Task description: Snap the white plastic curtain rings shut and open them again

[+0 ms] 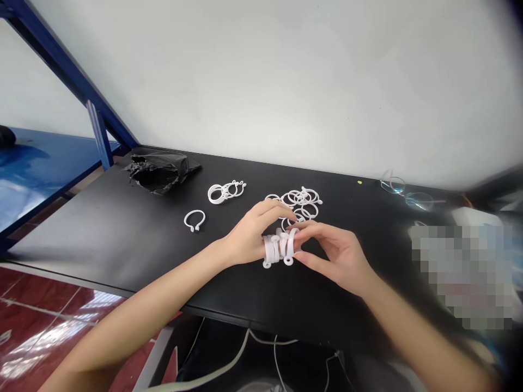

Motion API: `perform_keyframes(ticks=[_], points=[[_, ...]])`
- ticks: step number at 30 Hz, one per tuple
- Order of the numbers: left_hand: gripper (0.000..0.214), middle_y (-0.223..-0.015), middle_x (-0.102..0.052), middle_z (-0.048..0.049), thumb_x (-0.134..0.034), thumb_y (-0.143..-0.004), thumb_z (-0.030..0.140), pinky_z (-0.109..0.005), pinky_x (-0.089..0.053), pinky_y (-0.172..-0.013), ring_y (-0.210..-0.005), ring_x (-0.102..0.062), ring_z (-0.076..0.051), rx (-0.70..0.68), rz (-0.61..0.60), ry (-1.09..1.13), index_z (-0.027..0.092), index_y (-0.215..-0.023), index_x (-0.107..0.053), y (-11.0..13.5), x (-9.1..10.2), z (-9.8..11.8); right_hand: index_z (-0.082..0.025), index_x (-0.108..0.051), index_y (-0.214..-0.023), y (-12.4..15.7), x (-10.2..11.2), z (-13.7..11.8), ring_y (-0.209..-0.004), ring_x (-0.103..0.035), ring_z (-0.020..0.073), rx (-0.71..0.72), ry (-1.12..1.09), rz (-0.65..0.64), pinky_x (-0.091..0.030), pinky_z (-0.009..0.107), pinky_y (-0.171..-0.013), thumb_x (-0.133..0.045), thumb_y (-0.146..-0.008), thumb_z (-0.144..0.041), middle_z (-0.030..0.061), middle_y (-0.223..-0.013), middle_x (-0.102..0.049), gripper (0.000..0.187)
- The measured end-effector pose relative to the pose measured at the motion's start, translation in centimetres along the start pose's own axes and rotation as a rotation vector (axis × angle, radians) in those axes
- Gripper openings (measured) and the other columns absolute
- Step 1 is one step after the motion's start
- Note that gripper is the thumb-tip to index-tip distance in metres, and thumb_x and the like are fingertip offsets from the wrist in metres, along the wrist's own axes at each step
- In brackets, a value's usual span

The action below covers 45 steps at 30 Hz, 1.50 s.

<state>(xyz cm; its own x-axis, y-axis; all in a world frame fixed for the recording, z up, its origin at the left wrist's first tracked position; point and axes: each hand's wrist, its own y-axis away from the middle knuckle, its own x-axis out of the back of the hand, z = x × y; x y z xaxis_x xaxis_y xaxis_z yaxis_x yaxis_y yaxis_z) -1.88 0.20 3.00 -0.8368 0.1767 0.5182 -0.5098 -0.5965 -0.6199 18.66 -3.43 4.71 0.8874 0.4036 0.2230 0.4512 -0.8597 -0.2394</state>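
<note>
Several white plastic curtain rings [271,249] with small eyelets sit side by side around a digit of my left hand [261,223]; which digit is partly hidden. The other fingers of that hand reach over toward the loose rings behind. My right hand [337,253] pinches the rightmost ring [291,242] of the row between thumb and fingers. Just beyond both hands lies a loose pile of curtain rings [304,198]. Farther left is a small cluster of rings [216,194], and one single ring [194,219] lies apart, nearer to me.
A crumpled black plastic bag [157,171] lies at the back left of the black table [134,228]. Eyeglasses [408,195] rest at the back right, near a blurred, pixelated package [461,272]. Behind stands a white wall. Cables [229,365] hang below the front edge.
</note>
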Motion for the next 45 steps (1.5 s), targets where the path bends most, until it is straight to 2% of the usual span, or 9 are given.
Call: perform_keyframes(ticks=[9, 14, 20, 23, 29, 32, 35, 40, 45], points=[[0.023, -0.104, -0.068, -0.0088, -0.063, -0.087, 0.028, -0.036, -0.051, -0.087, -0.100, -0.063, -0.021, -0.023, 0.038, -0.017, 0.019, -0.108, -0.058, -0.1, -0.4, 0.4, -0.025, -0.071, -0.094, 0.2, -0.4, 0.3, -0.104, -0.064, 0.0248, 0.018, 0.018, 0.171, -0.052, 0.043, -0.096, -0.071, -0.083, -0.025, 0.0065, -0.102, -0.071, 0.011], [0.023, -0.102, -0.069, -0.0073, -0.062, -0.087, 0.024, -0.033, -0.052, -0.085, -0.094, -0.065, -0.019, 0.008, 0.025, -0.021, 0.018, -0.109, -0.057, 0.0, -0.6, 0.9, -0.025, -0.071, -0.093, 0.3, -1.0, 0.3, -0.088, -0.067, 0.0208, 0.030, -0.001, 0.235, -0.057, 0.037, -0.082, -0.070, -0.084, -0.022, 0.0041, -0.091, -0.071, 0.010], [0.018, -0.095, -0.071, -0.0046, -0.058, -0.090, 0.028, -0.036, -0.050, -0.091, -0.089, -0.067, -0.018, -0.011, 0.000, -0.038, 0.019, -0.105, -0.058, 0.3, -1.0, 0.9, -0.025, -0.071, -0.086, 0.5, -0.9, 0.5, -0.072, -0.065, 0.0205, 0.094, 0.145, 0.302, -0.056, 0.037, -0.066, -0.071, -0.082, -0.022, 0.0034, -0.078, -0.069, 0.005], [0.020, -0.100, -0.070, -0.0062, -0.057, -0.090, 0.025, -0.036, -0.050, -0.090, -0.092, -0.065, -0.019, -0.013, 0.021, -0.049, 0.019, -0.109, -0.056, 0.1, -1.0, 1.1, -0.024, -0.070, -0.084, 0.2, -0.8, 0.4, -0.075, -0.064, 0.0203, 0.026, 0.147, 0.318, -0.056, 0.035, -0.066, -0.071, -0.082, -0.029, 0.0043, -0.081, -0.068, 0.005], [0.031, -0.115, -0.065, -0.0109, -0.053, -0.091, 0.017, -0.036, -0.049, -0.089, -0.105, -0.061, -0.022, -0.092, 0.010, -0.114, 0.019, -0.121, -0.049, -0.1, -1.2, 1.3, -0.020, -0.068, -0.091, -0.9, -1.3, 0.4, -0.086, -0.067, 0.0212, -0.302, -0.065, 0.043, -0.057, 0.033, -0.073, -0.066, -0.085, -0.040, 0.0051, -0.089, -0.069, 0.021], [0.029, -0.115, -0.064, -0.0113, -0.055, -0.090, 0.020, -0.037, -0.050, -0.089, -0.106, -0.061, -0.022, -0.100, -0.016, -0.131, 0.019, -0.119, -0.050, 0.0, -1.4, 1.1, -0.020, -0.067, -0.096, -0.8, -1.2, 0.7, -0.086, -0.066, 0.0192, -0.341, -0.178, -0.093, -0.056, 0.033, -0.077, -0.069, -0.083, -0.034, 0.0035, -0.092, -0.068, 0.019], [0.027, -0.116, -0.063, -0.0115, -0.058, -0.089, 0.023, -0.037, -0.051, -0.088, -0.106, -0.061, -0.023, -0.076, -0.027, -0.092, 0.019, -0.115, -0.053, 0.0, -1.3, 1.0, -0.022, -0.063, -0.110, -0.4, -0.8, 0.9, -0.092, -0.066, 0.0200, -0.335, -0.204, -0.202, -0.054, 0.037, -0.087, -0.075, -0.077, -0.026, 0.0033, -0.100, -0.067, 0.035], [0.019, -0.119, -0.061, -0.0120, -0.057, -0.090, 0.020, -0.037, -0.052, -0.088, -0.107, -0.060, -0.022, -0.055, -0.034, -0.012, 0.019, -0.109, -0.059, 0.0, -1.0, 1.0, -0.023, -0.056, -0.121, 0.0, -0.5, 1.1, -0.103, -0.065, 0.0218, -0.338, -0.195, -0.257, -0.051, 0.041, -0.096, -0.077, -0.074, -0.019, 0.0037, -0.108, -0.067, 0.052], [0.033, -0.130, -0.055, -0.0157, -0.058, -0.090, 0.027, -0.042, -0.050, -0.095, -0.116, -0.056, -0.026, -0.051, -0.099, 0.043, 0.019, -0.123, -0.057, 0.1, -1.1, 0.7, -0.021, -0.060, -0.105, 0.0, -1.2, 1.3, -0.099, -0.066, 0.0212, -0.323, -0.251, -0.216, -0.055, 0.038, -0.089, -0.076, -0.077, -0.026, 0.0038, -0.102, -0.067, 0.032]])
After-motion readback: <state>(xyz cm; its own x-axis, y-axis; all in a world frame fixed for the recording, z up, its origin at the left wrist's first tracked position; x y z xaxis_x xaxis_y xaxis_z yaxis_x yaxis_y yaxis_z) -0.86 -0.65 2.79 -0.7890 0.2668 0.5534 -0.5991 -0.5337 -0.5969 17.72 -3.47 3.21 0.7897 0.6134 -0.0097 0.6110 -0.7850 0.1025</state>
